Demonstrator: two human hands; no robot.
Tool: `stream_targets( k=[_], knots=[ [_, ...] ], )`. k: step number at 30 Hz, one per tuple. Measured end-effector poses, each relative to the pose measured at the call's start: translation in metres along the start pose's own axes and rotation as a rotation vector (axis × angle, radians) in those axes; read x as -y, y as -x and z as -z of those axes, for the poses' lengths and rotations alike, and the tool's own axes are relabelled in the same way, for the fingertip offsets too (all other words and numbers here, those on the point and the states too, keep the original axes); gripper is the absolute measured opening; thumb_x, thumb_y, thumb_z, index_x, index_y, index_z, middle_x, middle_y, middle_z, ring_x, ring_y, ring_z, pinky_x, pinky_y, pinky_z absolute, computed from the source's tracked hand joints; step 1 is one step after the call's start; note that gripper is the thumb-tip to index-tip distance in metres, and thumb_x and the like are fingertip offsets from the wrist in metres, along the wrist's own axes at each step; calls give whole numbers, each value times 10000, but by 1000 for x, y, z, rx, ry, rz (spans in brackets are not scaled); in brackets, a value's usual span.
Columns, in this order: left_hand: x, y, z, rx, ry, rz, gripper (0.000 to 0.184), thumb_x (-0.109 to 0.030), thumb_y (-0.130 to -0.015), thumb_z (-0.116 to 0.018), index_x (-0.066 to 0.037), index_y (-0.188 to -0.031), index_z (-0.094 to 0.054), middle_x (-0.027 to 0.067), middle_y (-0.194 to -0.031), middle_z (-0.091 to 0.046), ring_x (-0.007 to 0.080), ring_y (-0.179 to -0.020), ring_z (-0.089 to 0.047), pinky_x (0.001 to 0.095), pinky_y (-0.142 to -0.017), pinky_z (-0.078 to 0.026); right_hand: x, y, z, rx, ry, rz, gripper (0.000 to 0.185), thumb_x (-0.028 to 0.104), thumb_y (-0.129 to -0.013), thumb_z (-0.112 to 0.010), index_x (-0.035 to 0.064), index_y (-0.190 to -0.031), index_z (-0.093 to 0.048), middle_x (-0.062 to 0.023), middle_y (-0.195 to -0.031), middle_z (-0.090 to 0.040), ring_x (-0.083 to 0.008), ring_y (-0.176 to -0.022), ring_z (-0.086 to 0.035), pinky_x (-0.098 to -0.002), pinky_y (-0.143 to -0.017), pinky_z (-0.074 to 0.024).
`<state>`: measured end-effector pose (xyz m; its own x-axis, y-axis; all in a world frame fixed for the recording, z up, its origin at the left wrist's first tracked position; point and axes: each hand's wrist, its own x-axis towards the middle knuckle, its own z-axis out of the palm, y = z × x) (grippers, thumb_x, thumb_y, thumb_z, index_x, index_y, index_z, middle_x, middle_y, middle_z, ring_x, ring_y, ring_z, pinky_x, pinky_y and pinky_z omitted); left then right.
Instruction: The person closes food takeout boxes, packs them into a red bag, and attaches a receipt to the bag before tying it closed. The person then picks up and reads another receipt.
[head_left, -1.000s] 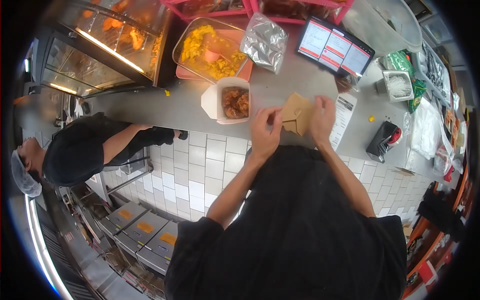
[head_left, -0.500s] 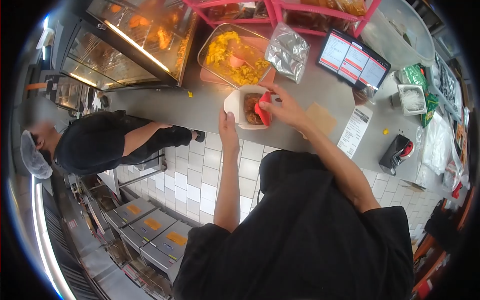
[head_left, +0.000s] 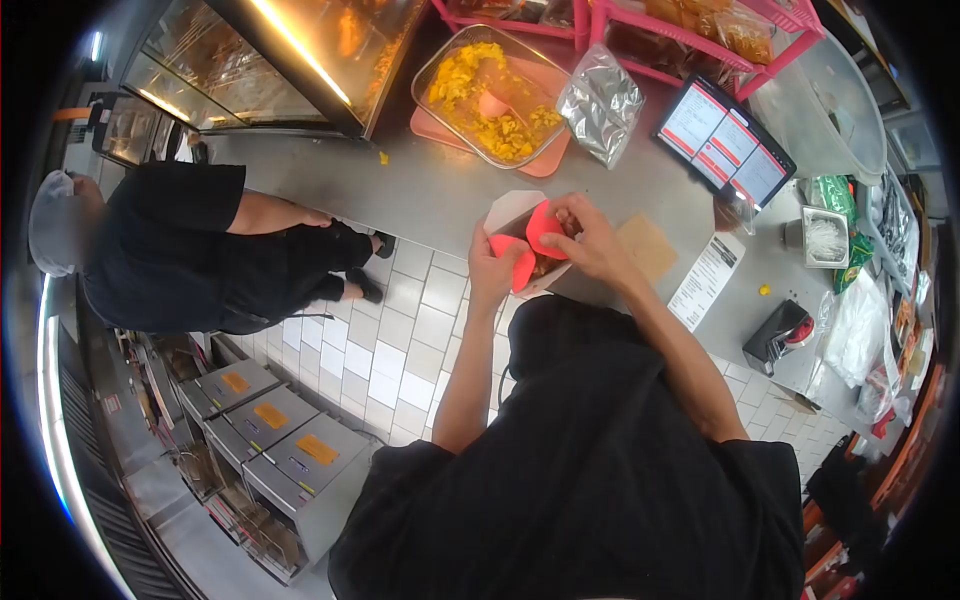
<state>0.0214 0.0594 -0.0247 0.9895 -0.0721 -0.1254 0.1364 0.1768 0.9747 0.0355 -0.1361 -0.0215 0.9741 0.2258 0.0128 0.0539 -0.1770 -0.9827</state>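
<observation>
A takeout box (head_left: pixel 510 207) with white inner walls and red flaps is between my hands at the counter's front edge. Some brown food shows in the gap between the flaps; most of it is hidden. My left hand (head_left: pixel 490 275) grips the left side, its thumb pressed on one red flap (head_left: pixel 516 264). The second red flap (head_left: pixel 543 228) is held by the bent fingers of my right hand (head_left: pixel 592 242). Beyond the box, a glass dish (head_left: pixel 468 150) of yellow food with a pinkish scoop (head_left: pixel 491 105) rests on a pink tray (head_left: pixel 546 160).
A foil packet (head_left: pixel 601 105), a tablet (head_left: pixel 724 142), a brown paper piece (head_left: pixel 648 247) and a receipt (head_left: pixel 706 281) lie to the right. A heated cabinet (head_left: pixel 345 110) stands at the left back. Another person (head_left: pixel 170 245) stands at left.
My left hand has shifted from the box's outside onto a red flap. Both red flaps are now folded inward, covering much of the food. The other person's legs are further apart.
</observation>
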Motion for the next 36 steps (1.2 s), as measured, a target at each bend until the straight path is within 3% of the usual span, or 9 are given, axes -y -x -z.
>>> stream_targets(
  k=[1,5,7,14,17,23,29,31,36],
  knots=[
    [-1,-5,1,3,-33,42,528,60,-872,-612,-35,-1374,-476,158,-1383,-504,255,-1260,-514,366,-1066,-411,4,-6,2,-59,-117,-84,264,133,-795,-767,110,-1057,-743,-29,-1078,-538,-126,-715,-454,-256,-707,-428],
    [6,-9,9,94,-107,-153,357,13,-862,-659,-37,-1212,-605,168,-1340,-527,235,-1238,-522,361,-1057,-411,11,-27,14,0,-46,72,250,114,-798,-758,107,-1048,-745,-24,-1172,-539,-120,-709,-453,-262,-702,-437],
    [22,-8,17,171,70,-243,194,-17,-870,-670,-32,-1064,-660,159,-1320,-547,219,-1217,-533,344,-1043,-412,6,-29,20,234,123,102,336,113,-819,-736,124,-1153,-710,-43,-1302,-517,-142,-830,-533,-284,-781,-467],
    [2,-1,-10,-149,-138,-125,111,-23,-921,-587,-24,-989,-674,125,-1245,-585,220,-1152,-568,317,-972,-449,10,1,33,257,121,7,384,245,-897,-680,145,-1267,-656,-115,-1469,-394,-267,-1274,-473,-369,-1050,-396],
    [10,1,-17,-227,-360,-362,172,10,-917,-542,-29,-1011,-681,115,-1166,-598,229,-1088,-588,319,-925,-471,24,20,31,140,-293,38,462,317,-894,-685,131,-1312,-616,-150,-1470,-382,-286,-1283,-466,-385,-1066,-382],
    [-4,18,-22,-200,-503,-354,221,44,-872,-549,-39,-1015,-696,111,-1117,-577,233,-1054,-585,321,-887,-484,19,22,-3,-96,165,-34,360,246,-838,-733,76,-1139,-635,-179,-1365,-434,-324,-1246,-489,-392,-1049,-398],
    [-24,19,3,62,-722,-401,425,-84,-776,-757,-88,-1187,-649,118,-1264,-505,271,-1169,-517,389,-968,-454,36,21,-5,-120,211,-127,331,239,-813,-759,61,-1064,-639,-191,-1316,-453,-349,-1221,-500,-406,-1021,-426],
    [-30,14,9,184,-449,-119,663,-160,-699,-839,-110,-1307,-578,117,-1309,-497,313,-1215,-489,417,-1036,-420,41,24,-6,-96,185,-203,335,267,-812,-766,53,-1048,-661,-192,-1342,-443,-357,-1241,-483,-416,-1031,-418],
    [-61,-7,9,536,-780,-271,799,-189,-633,-874,-120,-1359,-546,82,-1380,-465,321,-1227,-491,416,-1053,-424,27,22,0,68,143,-154,362,304,-800,-735,41,-1046,-699,-230,-1399,-415,-399,-1295,-423,-454,-1063,-397]
  ],
)
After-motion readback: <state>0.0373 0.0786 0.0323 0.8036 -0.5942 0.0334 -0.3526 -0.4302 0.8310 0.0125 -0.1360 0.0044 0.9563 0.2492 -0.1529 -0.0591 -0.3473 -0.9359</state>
